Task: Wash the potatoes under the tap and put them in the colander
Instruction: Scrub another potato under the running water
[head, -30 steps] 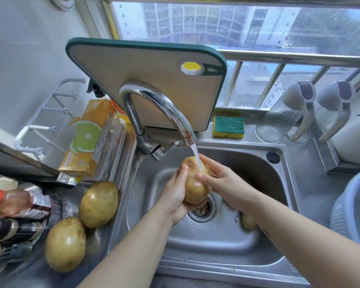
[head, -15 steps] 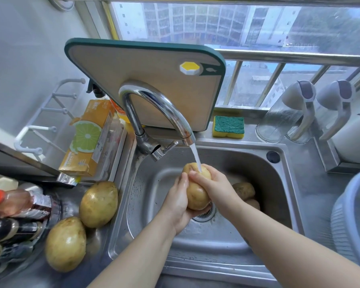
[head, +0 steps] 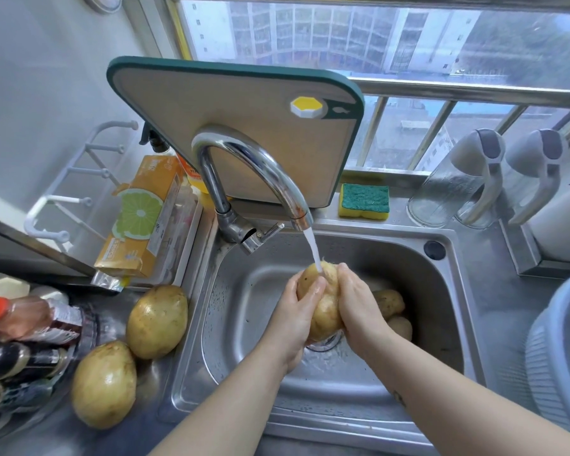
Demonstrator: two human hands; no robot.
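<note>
Water runs from the chrome tap (head: 254, 166) onto a yellow potato (head: 324, 311) held over the drain of the steel sink (head: 244, 324). My left hand (head: 293, 317) grips its left side and my right hand (head: 359, 307) wraps its right side. Two more potatoes lie in the sink behind my right hand, one (head: 387, 302) above the other (head: 400, 327). Two large wet potatoes rest on the counter left of the sink, one (head: 157, 320) near the rim and one (head: 104, 383) closer to me. The pale blue colander (head: 560, 350) stands at the right edge.
A cutting board (head: 244, 126) leans behind the tap. A green-yellow sponge (head: 364, 200) lies on the ledge, with two clear jugs (head: 454, 189) to its right. An orange box (head: 142, 218) and sauce bottles (head: 23, 324) crowd the left counter.
Both hands have turned and rubbed the potato under the stream, and it now stands more upright. My right hand shifted left, uncovering the two potatoes lying in the sink.
</note>
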